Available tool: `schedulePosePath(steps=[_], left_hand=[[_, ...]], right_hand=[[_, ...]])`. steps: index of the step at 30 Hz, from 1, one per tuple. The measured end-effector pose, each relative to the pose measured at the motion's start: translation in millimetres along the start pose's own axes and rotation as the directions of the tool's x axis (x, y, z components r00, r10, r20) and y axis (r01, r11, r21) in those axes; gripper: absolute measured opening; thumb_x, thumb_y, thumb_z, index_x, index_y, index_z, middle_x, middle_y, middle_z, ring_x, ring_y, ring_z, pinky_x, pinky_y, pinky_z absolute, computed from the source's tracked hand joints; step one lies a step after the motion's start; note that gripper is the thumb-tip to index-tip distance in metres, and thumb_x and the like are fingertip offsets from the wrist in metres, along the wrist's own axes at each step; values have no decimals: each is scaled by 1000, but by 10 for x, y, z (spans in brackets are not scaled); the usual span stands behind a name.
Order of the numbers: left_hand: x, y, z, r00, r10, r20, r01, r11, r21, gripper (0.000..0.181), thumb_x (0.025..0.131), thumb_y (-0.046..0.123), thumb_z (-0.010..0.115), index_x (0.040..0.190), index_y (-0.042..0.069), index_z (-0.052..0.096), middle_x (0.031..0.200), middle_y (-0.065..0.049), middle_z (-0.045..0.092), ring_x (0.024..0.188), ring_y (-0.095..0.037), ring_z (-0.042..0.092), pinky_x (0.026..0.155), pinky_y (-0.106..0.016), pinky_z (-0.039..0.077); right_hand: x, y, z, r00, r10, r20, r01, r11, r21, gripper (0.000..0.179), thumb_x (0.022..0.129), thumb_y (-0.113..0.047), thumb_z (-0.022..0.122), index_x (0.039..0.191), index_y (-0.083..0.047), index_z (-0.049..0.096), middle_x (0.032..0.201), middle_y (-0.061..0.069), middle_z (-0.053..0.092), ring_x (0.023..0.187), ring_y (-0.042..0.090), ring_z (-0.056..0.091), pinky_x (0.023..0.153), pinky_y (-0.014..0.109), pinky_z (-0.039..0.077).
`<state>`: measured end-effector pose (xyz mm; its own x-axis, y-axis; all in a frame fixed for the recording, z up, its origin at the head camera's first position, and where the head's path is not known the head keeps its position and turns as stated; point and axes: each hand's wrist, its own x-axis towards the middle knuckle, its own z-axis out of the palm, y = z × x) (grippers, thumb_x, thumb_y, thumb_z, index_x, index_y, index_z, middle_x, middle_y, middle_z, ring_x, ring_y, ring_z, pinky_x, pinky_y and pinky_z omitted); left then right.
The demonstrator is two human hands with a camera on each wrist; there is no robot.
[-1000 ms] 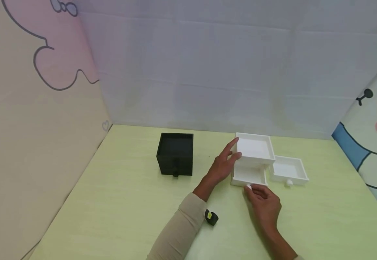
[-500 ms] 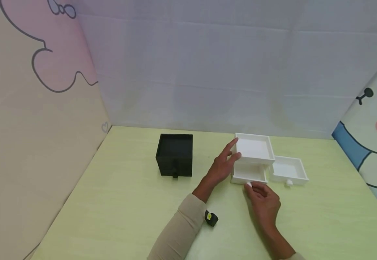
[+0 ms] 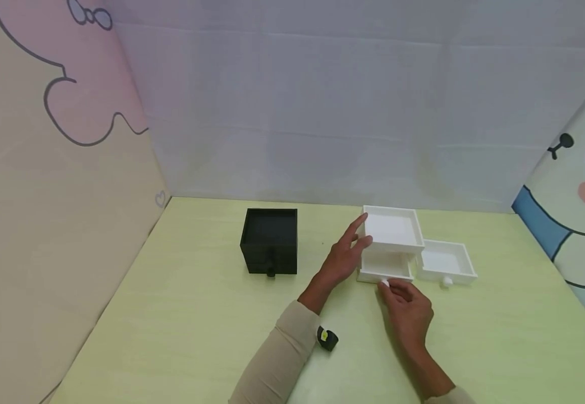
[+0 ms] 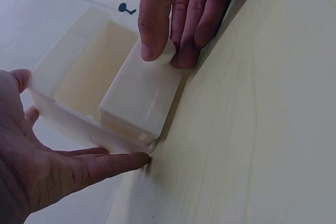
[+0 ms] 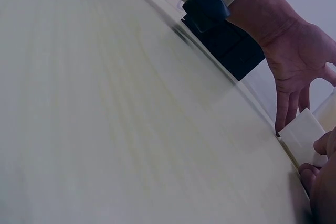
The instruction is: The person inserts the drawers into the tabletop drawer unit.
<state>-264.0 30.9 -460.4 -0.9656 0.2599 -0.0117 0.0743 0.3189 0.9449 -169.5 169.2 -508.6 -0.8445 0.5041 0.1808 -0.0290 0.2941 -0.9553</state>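
A white two-level drawer box [image 3: 392, 227] stands at the right of the table, its lower drawer [image 3: 386, 271] pulled partly out. My right hand [image 3: 409, 315] pinches the round white knob [image 4: 167, 53] on that drawer's front between thumb and fingers. My left hand [image 3: 341, 261] lies along the box's left side with fingers spread and mostly straight, thumb near the top front corner; in the left wrist view a fingertip reaches down to the box's bottom edge. Above the lower drawer the upper slot gapes. A second white drawer [image 3: 445, 259] with its own knob sits on the table to the box's right.
A black drawer box [image 3: 270, 241] with a front knob stands left of the white one. The pale yellow-green table [image 3: 186, 320] runs back to a whitish cloth wall [image 3: 282, 101]. Printed side walls flank it. A dark wrist device [image 3: 327, 339] shows beside the left sleeve.
My right hand has moved slightly forward with the knob, and the lower drawer has slid a little farther into the white box. The left hand keeps its place on the box's side.
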Motion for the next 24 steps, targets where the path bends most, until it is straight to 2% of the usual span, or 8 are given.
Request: schedulePosePath(steps=[2,9,13,17,24], left_hand=[[-1,-4,10,1000,2,4,-2,1000,1,50,99,58,42,147,63,25,151,-3,46,135,-27,47,98,-55,43],[10,-9,9,1000,20,3,-20,1000,2,51,99,58,42,148,62,26,150,-3,47,134,-26,48,97,-54,44],[9,4,-4,1000,29,6,-29,1000,8,52,99,58,42,149,60,26,151,-1,46,135,-25,47,98,-54,44],[5,2,-12,1000,19,-3,-19,1000,10,51,99,59,41,148,62,25,150,-2,48,135,-25,47,99,-54,43],[4,-3,-8,1000,16,1,-16,1000,8,51,99,59,41,148,62,26,151,-1,47,135,-26,48,99,-55,43]], right_hand=[[-2,-1,-3,1000,1,-11,-1,1000,1,16,81,-9,83,93,0,76,82,14,74,64,-4,67,59,12,51],[2,-65,-6,1000,-11,5,11,999,35,21,82,-8,82,96,6,74,88,22,73,66,-6,66,60,11,50],[20,-20,9,1000,-4,-6,4,999,32,21,82,-10,83,95,3,75,86,19,74,66,-4,67,60,12,51],[12,-42,16,1000,2,4,-2,999,45,21,82,-10,83,96,4,75,88,21,74,66,-5,67,60,12,50],[-77,-351,-12,1000,2,16,-3,999,52,20,83,0,78,97,13,71,90,31,70,66,-4,67,60,11,50]])
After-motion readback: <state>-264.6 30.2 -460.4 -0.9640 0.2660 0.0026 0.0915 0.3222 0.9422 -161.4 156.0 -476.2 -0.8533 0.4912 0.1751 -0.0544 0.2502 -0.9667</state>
